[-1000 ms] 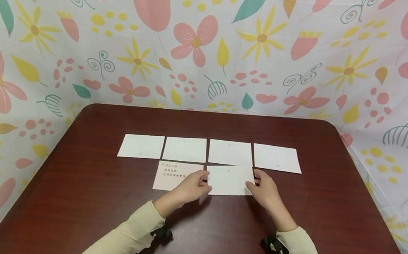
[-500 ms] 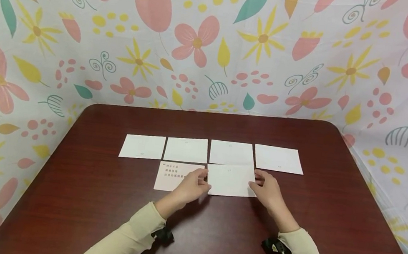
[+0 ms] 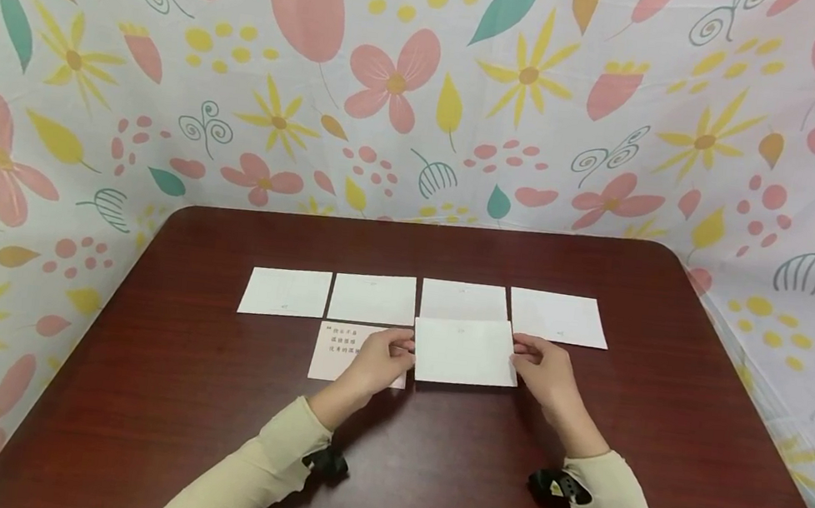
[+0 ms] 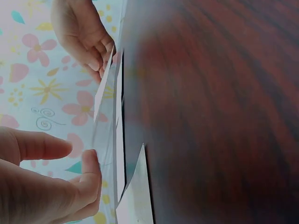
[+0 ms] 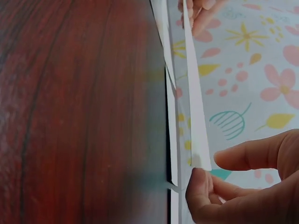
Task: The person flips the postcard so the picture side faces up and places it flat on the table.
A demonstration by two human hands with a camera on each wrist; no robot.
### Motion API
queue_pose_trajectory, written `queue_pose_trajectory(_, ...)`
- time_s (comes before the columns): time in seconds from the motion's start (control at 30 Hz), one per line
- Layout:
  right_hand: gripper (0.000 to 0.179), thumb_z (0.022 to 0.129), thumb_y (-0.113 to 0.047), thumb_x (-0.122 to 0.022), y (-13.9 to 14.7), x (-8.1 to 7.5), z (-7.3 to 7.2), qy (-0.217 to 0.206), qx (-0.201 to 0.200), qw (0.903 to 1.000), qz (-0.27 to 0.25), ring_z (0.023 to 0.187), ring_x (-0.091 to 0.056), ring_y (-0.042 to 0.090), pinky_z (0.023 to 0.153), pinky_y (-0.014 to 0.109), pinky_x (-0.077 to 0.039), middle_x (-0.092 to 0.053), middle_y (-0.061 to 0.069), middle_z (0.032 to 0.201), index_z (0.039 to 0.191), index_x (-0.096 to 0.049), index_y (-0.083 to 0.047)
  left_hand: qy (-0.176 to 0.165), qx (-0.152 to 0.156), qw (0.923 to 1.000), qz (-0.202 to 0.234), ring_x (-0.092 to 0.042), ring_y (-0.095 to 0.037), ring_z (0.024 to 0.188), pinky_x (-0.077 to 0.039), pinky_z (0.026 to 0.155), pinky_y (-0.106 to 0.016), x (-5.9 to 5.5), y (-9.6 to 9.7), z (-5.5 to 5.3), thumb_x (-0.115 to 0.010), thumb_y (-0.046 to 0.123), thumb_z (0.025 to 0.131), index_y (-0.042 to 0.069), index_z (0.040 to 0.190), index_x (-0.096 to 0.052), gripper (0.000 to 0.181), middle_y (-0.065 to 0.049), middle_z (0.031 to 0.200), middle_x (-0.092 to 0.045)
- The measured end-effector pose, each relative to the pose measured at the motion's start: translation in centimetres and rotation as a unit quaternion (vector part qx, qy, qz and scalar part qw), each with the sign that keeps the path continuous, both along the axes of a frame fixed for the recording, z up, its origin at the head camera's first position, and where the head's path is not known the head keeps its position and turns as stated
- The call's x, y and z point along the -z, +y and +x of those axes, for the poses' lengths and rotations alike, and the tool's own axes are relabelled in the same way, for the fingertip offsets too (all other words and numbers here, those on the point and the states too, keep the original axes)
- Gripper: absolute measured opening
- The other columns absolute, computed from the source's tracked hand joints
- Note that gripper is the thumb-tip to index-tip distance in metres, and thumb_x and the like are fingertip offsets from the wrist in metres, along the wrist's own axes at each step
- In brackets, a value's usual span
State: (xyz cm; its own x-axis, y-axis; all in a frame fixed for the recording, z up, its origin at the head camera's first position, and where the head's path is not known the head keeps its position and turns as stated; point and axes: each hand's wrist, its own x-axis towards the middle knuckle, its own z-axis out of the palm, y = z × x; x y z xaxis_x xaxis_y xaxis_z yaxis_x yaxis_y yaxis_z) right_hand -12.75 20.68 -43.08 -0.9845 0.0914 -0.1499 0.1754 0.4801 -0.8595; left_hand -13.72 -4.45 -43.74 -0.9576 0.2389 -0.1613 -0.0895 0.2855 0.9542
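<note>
A blank-looking white card (image 3: 467, 351) with a tiny mark near its top edge is held up off the table between the two hands. The left hand (image 3: 382, 362) holds its left edge at the fingertips, and in the left wrist view that thumb (image 4: 58, 148) stands a little apart from the card. At the other side, the right hand (image 3: 547, 376) grips the right edge; in the right wrist view its fingertip (image 5: 200, 176) is under the card's end. A pale pink card (image 3: 337, 353) with printed characters lies on the table, partly covered by the left hand.
Behind the hands, several white cards, such as the leftmost card (image 3: 286, 292) and the rightmost card (image 3: 559, 317), lie in a row. The held card overlaps one of them in the head view. A floral cloth (image 3: 416, 179) hangs behind the dark wooden table (image 3: 428, 474).
The white card has risen from the tabletop toward the head camera, its lower edge now clear of the table. The right hand has shifted slightly right with it.
</note>
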Motion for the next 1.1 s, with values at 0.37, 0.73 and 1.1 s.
queue_pose_trajectory(0.37, 0.032, 0.096, -0.002, -0.053, -0.05, -0.35, -0.33, 0.004, 0.015, 0.998, -0.061, 0.1, -0.06, 0.027, 0.079, 0.023, -0.054, -0.057, 0.028, 0.115, 0.125, -0.055, 0.013, -0.003, -0.041, 0.9988, 0.029, -0.058, -0.017, 0.085, -0.053, 0.077, -0.03, -0.65, -0.19, -0.95, -0.059, -0.001, 0.089, -0.007, 0.111, -0.061, 0.024, -0.015, 0.101, -0.063)
queue_pose_trajectory(0.73, 0.028, 0.095, -0.001, -0.056, 0.09, -0.16, -0.57, 0.018, 0.033, 0.9954, -0.088, 0.082, -0.06, 0.006, 0.075, 0.021, -0.055, -0.061, 0.023, 0.106, 0.119, -0.058, 0.013, -0.012, -0.05, 0.998, 0.037, -0.059, -0.013, 0.076, -0.053, 0.078, -0.036, -0.64, -0.29, -1.02, -0.059, 0.002, 0.09, -0.006, 0.106, -0.063, 0.018, -0.01, 0.092, -0.062)
queue_pose_trajectory(1.1, 0.028, 0.094, -0.001, -0.058, 0.36, -0.01, -0.58, 0.021, 0.037, 0.9919, -0.119, 0.076, -0.06, 0.002, 0.071, 0.02, -0.054, -0.064, 0.013, 0.096, 0.118, -0.057, 0.014, -0.016, -0.044, 0.997, 0.062, -0.059, -0.013, 0.073, -0.055, 0.075, -0.03, -0.53, -0.5, -1.06, -0.057, -0.001, 0.092, -0.009, 0.105, -0.061, 0.016, -0.011, 0.088, -0.061)
